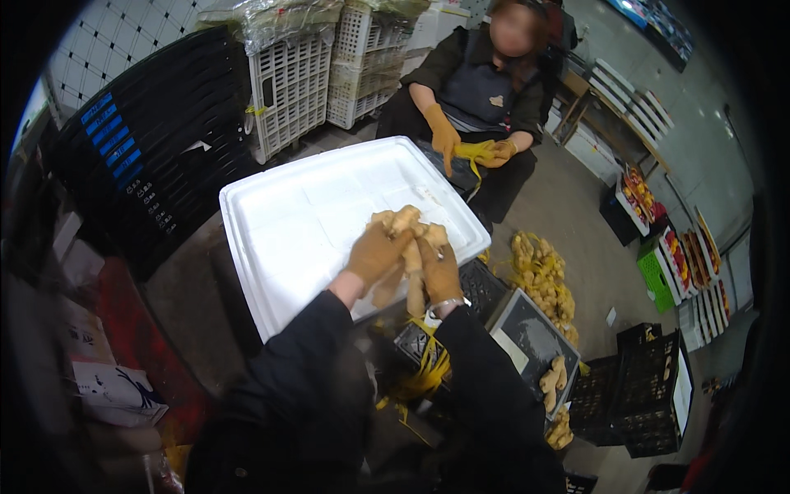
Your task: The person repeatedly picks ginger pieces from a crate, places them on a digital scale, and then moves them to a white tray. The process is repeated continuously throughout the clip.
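My left hand (378,254), in an orange-brown glove, grips a large knobbly ginger root (405,220) from the left. On its right side my right hand (439,272), gloved alike and with a bracelet at the wrist, holds the same root. Both hands are over the near right part of a white foam box lid or shallow tray (278,247). A long finger of ginger points down between the hands. Right of my right arm, more ginger (552,383) lies on the edge of a grey scale-like platform (534,339).
A co-worker (469,92) sits opposite, gloved hands on yellow netting (475,151). Netted ginger (543,278) lies on the floor at right, near black crates (648,395). Stacked black crates (160,142) stand left, white crates (290,92) behind. Yellow strips (426,376) hang below my hands.
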A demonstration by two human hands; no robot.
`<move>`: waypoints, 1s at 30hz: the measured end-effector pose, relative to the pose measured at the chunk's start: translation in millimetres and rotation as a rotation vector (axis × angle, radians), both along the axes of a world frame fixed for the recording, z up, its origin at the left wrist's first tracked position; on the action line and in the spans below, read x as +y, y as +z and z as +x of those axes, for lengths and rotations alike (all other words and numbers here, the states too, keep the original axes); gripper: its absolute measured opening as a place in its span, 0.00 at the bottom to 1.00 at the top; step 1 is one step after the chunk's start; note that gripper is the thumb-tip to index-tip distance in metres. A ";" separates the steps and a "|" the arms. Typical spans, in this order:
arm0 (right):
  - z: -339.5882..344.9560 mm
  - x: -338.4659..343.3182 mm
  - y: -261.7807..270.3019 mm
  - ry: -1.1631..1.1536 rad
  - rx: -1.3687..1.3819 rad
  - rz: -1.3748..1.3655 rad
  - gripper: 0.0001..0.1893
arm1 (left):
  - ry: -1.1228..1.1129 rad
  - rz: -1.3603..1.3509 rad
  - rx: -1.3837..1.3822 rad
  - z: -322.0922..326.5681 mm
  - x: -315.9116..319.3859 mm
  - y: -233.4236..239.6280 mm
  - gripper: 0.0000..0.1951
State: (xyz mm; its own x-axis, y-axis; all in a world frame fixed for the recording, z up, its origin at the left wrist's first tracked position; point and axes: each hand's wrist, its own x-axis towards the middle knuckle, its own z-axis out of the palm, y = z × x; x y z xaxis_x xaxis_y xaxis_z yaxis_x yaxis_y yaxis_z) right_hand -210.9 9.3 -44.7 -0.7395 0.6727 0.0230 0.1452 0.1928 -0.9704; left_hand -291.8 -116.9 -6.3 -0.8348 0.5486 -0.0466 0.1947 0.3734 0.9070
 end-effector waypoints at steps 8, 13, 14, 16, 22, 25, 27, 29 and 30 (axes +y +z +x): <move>-182.3 19.1 -40.8 0.152 0.194 -0.012 0.30 | 0.047 0.122 0.050 -177.1 12.2 -27.5 0.36; -242.4 -5.2 -35.5 0.205 0.110 -0.398 0.33 | 0.010 0.095 0.013 -265.8 23.2 -47.3 0.26; -250.4 2.4 -51.7 0.225 0.058 -0.460 0.33 | -0.004 -0.049 0.102 -269.6 31.5 -55.9 0.27; -265.8 19.5 -70.6 0.299 -0.164 -0.542 0.35 | -0.073 -0.253 0.077 -259.1 40.8 -61.4 0.30; -225.1 37.0 -37.4 0.334 -0.289 -0.544 0.27 | -0.062 -0.426 0.141 -273.2 45.8 -98.1 0.33; -181.1 21.2 5.6 0.294 -0.154 -0.482 0.24 | 0.019 -0.306 0.180 -310.2 7.8 -135.4 0.30; -131.2 53.6 20.3 0.360 -0.085 -0.366 0.23 | 0.085 -0.159 0.265 -319.7 16.5 -152.1 0.27; -61.5 65.2 49.0 0.444 -0.045 -0.315 0.22 | 0.344 0.171 0.048 -252.1 12.0 -92.6 0.23; -28.3 66.6 63.1 0.553 0.004 -0.294 0.24 | 0.388 0.330 0.116 -237.6 -11.6 -74.2 0.23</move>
